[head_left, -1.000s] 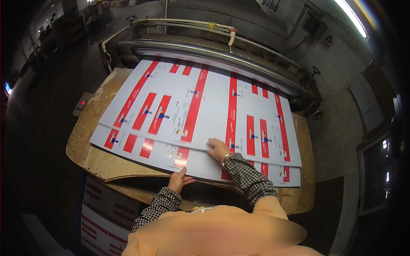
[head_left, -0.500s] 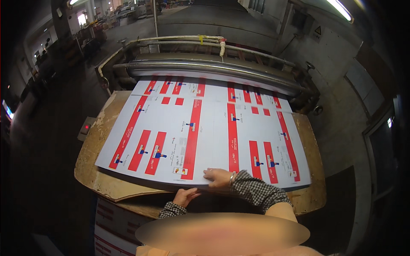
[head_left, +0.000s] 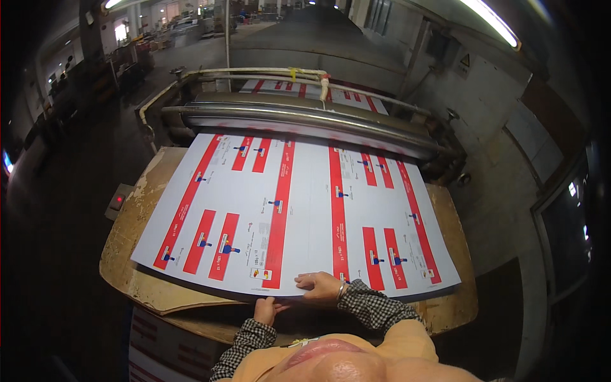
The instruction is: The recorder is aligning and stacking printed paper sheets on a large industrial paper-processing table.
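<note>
A large white printed cardboard sheet with red bars and small blue figures lies on top of a stack on a worn wooden table. Its far end reaches the metal roller of a machine. My right hand rests on the sheet by its near edge, fingers stretched leftward and a bracelet at the wrist. Just left of it and lower, my left hand touches the near edge of the stack, fingers extended to the right. Whether its fingertips go under a sheet is hidden.
Pipes run above the roller, and another printed sheet shows behind it. A small box with a red light sits left of the table. More printed sheets lie below the table. A wall stands right.
The sheets have shifted along the roller: the earlier seam near it is gone, and a sheet now shows behind the roller. Both hands stay at the near edge; the view has tilted slightly.
</note>
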### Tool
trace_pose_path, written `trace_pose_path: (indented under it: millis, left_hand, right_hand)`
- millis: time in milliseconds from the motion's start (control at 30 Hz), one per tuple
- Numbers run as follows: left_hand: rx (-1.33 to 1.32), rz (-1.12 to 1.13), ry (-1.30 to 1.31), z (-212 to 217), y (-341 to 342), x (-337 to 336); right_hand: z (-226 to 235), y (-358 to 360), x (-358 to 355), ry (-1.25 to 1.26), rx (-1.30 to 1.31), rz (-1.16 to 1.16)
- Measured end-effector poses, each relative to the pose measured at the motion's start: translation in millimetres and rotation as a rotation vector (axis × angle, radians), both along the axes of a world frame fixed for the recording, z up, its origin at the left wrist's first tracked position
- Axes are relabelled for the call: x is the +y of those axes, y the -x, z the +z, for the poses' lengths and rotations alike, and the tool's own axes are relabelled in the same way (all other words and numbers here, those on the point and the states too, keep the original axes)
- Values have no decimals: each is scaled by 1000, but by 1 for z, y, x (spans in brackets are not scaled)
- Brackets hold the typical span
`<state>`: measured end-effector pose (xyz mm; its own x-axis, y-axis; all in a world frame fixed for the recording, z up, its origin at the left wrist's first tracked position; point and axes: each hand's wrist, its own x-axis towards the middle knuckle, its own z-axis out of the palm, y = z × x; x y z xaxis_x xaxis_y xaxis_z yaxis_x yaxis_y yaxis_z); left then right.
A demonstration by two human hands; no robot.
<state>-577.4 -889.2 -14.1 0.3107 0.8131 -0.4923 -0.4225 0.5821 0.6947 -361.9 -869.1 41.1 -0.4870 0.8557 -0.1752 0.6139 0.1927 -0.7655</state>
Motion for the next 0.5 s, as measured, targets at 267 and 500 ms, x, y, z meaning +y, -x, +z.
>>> trace_pose_path:
  millis: [267,500]
  left_hand:
    - [-53,-21,55,10,-5,1]
    - [-147,-79,8,14,1,0]
  right_hand:
    - [-64,-17,73,-151,-54,-546]
    - [-5,32,-2,-415,-489,77]
